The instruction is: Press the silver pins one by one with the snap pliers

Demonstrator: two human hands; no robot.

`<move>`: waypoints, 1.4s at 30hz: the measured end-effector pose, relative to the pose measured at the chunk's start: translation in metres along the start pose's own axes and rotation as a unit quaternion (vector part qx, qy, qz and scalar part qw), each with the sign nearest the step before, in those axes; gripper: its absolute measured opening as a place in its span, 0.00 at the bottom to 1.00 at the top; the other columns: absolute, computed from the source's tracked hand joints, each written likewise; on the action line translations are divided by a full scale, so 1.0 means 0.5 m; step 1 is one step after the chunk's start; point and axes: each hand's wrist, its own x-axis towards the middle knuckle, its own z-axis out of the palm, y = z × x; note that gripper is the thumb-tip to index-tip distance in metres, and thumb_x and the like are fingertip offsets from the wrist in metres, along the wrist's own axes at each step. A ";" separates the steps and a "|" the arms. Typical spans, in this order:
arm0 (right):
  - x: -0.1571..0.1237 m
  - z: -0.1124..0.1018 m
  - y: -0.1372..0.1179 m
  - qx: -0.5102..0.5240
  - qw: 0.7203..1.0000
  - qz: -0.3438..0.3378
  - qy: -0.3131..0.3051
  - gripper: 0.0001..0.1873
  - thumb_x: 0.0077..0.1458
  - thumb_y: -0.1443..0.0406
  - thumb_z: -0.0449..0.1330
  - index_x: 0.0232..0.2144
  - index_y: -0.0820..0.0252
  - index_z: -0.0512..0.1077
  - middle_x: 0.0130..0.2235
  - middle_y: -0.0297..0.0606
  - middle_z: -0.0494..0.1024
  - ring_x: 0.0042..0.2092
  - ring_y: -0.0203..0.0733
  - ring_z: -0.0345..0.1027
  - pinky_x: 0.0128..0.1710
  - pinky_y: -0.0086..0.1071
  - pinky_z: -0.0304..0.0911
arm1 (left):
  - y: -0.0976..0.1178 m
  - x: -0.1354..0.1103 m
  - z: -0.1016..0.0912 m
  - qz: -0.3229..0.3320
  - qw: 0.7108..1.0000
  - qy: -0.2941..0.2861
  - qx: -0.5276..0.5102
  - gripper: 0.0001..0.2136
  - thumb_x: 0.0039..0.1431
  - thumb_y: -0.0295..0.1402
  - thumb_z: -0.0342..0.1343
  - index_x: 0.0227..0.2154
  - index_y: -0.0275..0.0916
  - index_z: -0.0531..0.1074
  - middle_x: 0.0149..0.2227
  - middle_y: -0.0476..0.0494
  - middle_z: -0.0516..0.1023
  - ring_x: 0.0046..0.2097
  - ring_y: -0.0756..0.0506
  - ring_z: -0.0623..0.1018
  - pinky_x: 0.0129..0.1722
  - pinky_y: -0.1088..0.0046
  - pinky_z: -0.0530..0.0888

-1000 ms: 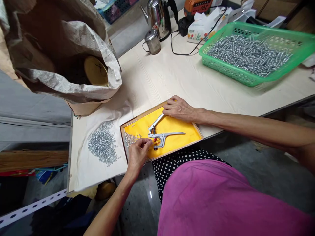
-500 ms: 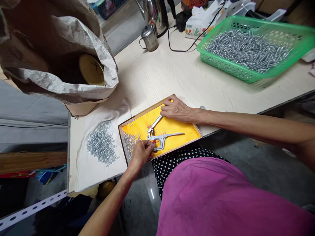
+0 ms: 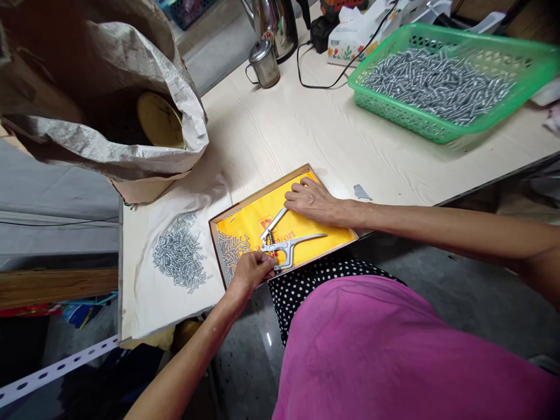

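A shallow box [image 3: 258, 203] with a yellow lining lies tilted at the table's front edge. In it are hand pliers [image 3: 289, 247] of silvery metal, with spread handles and a spring between them. My right hand [image 3: 311, 202] is closed over the end of the upper handle. At the jaw end, my left hand [image 3: 252, 270] pinches with thumb and fingers; whatever sits between the fingertips is too small to make out. A bit of red shows beside those fingertips. Small metal pins [image 3: 231, 249] lie heaped in the box's left end, close to my left hand.
Left of the box, a larger pile of metal pins [image 3: 178, 254] rests on white cloth [image 3: 144, 309]. An open sack [image 3: 161, 160] stands behind it. A green basket [image 3: 394, 119] of metal pins, a metal cup [image 3: 265, 67] and a kettle [image 3: 280, 26] are farther back.
The view has shifted slightly. My right hand remains at the upper handle and my left hand at the jaws. More of the printing on the yellow lining shows now.
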 end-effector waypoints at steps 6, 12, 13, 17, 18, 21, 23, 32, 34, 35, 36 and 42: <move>-0.048 -0.023 -0.011 0.059 0.998 -0.001 -0.005 0.33 0.55 0.41 0.58 0.46 0.63 0.70 0.46 0.47 0.74 0.47 0.52 0.61 0.43 0.41 0.53 | -0.003 0.002 0.003 -0.004 1.000 0.003 0.008 0.13 0.46 0.42 0.65 0.21 0.36 0.75 0.17 0.49 0.73 0.20 0.52 0.69 0.21 0.78 0.62; -0.070 -0.027 -0.031 0.039 0.999 0.005 -0.013 0.36 0.48 0.41 0.65 0.46 0.63 0.69 0.46 0.47 0.74 0.47 0.54 0.61 0.45 0.44 0.54 | -0.009 0.000 0.003 0.005 1.000 0.011 0.023 0.13 0.50 0.43 0.63 0.23 0.36 0.75 0.20 0.48 0.75 0.23 0.49 0.73 0.25 0.76 0.67; -0.072 -0.027 -0.036 0.035 0.999 0.008 -0.014 0.33 0.50 0.43 0.65 0.45 0.63 0.69 0.45 0.47 0.74 0.47 0.54 0.61 0.45 0.43 0.54 | -0.009 -0.004 0.003 0.012 0.999 0.012 0.050 0.13 0.52 0.43 0.61 0.23 0.37 0.75 0.20 0.48 0.75 0.24 0.49 0.73 0.26 0.75 0.67; -0.082 -0.024 -0.051 0.044 0.999 0.018 -0.017 0.26 0.55 0.49 0.65 0.44 0.65 0.70 0.45 0.48 0.74 0.46 0.52 0.61 0.44 0.41 0.55 | 0.004 -0.029 0.017 0.159 0.953 0.129 0.226 0.12 0.60 0.39 0.57 0.27 0.37 0.76 0.31 0.42 0.78 0.34 0.44 0.76 0.35 0.68 0.72; -0.084 -0.022 -0.054 0.051 0.998 0.021 -0.017 0.25 0.55 0.50 0.65 0.44 0.65 0.70 0.45 0.48 0.74 0.46 0.52 0.62 0.43 0.41 0.55 | 0.011 -0.033 0.024 0.217 0.925 0.168 0.263 0.10 0.61 0.38 0.57 0.32 0.36 0.77 0.37 0.39 0.78 0.39 0.42 0.77 0.40 0.65 0.73; -0.086 -0.018 -0.059 0.067 0.997 0.032 -0.014 0.26 0.55 0.51 0.65 0.47 0.66 0.70 0.47 0.50 0.73 0.47 0.53 0.62 0.43 0.40 0.55 | 0.038 -0.025 0.046 0.357 0.848 0.199 0.337 0.17 0.60 0.37 0.60 0.51 0.36 0.72 0.55 0.32 0.73 0.55 0.35 0.71 0.54 0.55 0.71; -0.086 -0.018 -0.063 0.070 0.996 0.047 -0.008 0.27 0.55 0.51 0.66 0.48 0.66 0.70 0.48 0.51 0.73 0.47 0.54 0.62 0.43 0.41 0.56 | 0.057 -0.004 0.055 0.403 0.821 0.165 0.370 0.25 0.60 0.36 0.61 0.59 0.36 0.65 0.61 0.31 0.67 0.60 0.34 0.66 0.59 0.52 0.67; -0.104 -0.018 -0.098 0.099 0.990 0.099 -0.009 0.19 0.57 0.58 0.66 0.44 0.68 0.73 0.43 0.50 0.74 0.45 0.50 0.64 0.40 0.38 0.58 | 0.097 0.030 0.055 0.401 0.802 0.069 0.437 0.16 0.63 0.35 0.57 0.52 0.36 0.69 0.48 0.36 0.73 0.50 0.37 0.71 0.51 0.57 0.72; -0.109 -0.011 -0.106 0.119 0.989 0.088 -0.007 0.12 0.62 0.61 0.62 0.41 0.67 0.73 0.41 0.47 0.75 0.44 0.48 0.65 0.39 0.37 0.57 | 0.095 0.026 0.061 0.397 0.808 0.062 0.432 0.11 0.64 0.34 0.55 0.47 0.36 0.71 0.45 0.37 0.75 0.48 0.38 0.72 0.50 0.58 0.72; -0.111 -0.008 -0.109 0.130 0.988 0.083 -0.008 0.10 0.64 0.62 0.60 0.40 0.65 0.74 0.40 0.46 0.75 0.43 0.46 0.66 0.39 0.36 0.57 | 0.093 0.026 0.064 0.395 0.810 0.059 0.429 0.10 0.65 0.33 0.54 0.46 0.36 0.72 0.44 0.37 0.75 0.47 0.38 0.72 0.51 0.58 0.71; -0.112 -0.005 -0.112 0.141 0.987 0.081 -0.010 0.09 0.65 0.63 0.58 0.40 0.64 0.74 0.38 0.44 0.75 0.42 0.45 0.66 0.38 0.36 0.56 | 0.091 0.026 0.066 0.394 0.812 0.056 0.427 0.08 0.65 0.32 0.54 0.44 0.37 0.73 0.43 0.38 0.76 0.47 0.39 0.72 0.51 0.58 0.71; -0.108 -0.005 -0.097 0.136 0.988 0.069 -0.007 0.13 0.64 0.59 0.59 0.44 0.64 0.73 0.41 0.46 0.75 0.43 0.47 0.64 0.40 0.37 0.55 | 0.080 0.029 0.060 0.419 0.808 0.082 0.406 0.11 0.65 0.33 0.55 0.48 0.38 0.72 0.45 0.39 0.76 0.48 0.39 0.72 0.52 0.57 0.73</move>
